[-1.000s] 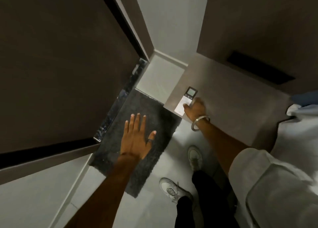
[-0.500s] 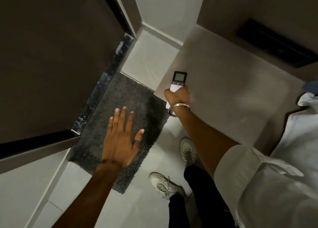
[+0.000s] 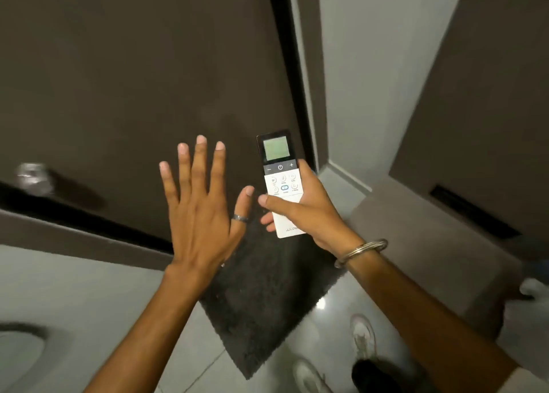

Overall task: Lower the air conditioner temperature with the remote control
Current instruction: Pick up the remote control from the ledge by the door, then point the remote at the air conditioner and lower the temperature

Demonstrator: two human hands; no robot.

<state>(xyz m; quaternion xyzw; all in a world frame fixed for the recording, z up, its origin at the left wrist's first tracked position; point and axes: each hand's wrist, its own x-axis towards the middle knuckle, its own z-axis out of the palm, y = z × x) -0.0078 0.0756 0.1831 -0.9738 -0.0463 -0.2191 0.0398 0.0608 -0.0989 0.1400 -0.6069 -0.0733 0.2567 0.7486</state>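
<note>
My right hand (image 3: 309,211) grips a white remote control (image 3: 280,181) with a dark top and a greenish display, held upright in front of me. The thumb lies across the remote's lower face, below the round buttons. A minus, a power and a plus key sit in the dark strip under the display. A metal bangle (image 3: 361,251) circles the right wrist. My left hand (image 3: 202,208) hovers just left of the remote, fingers spread, a ring on the thumb, holding nothing. No air conditioner is in view.
A dark brown door (image 3: 133,80) with a blurred metal handle (image 3: 32,176) fills the upper left. A dark mat (image 3: 267,288) lies on the pale tiled floor. A grey-brown ledge (image 3: 416,229) stands at the right. My white shoes (image 3: 362,336) show at the bottom.
My right hand lifted the remote off the ledge and brought it up in front of me. The view swung up toward the door, and the left hand now sits beside the remote.
</note>
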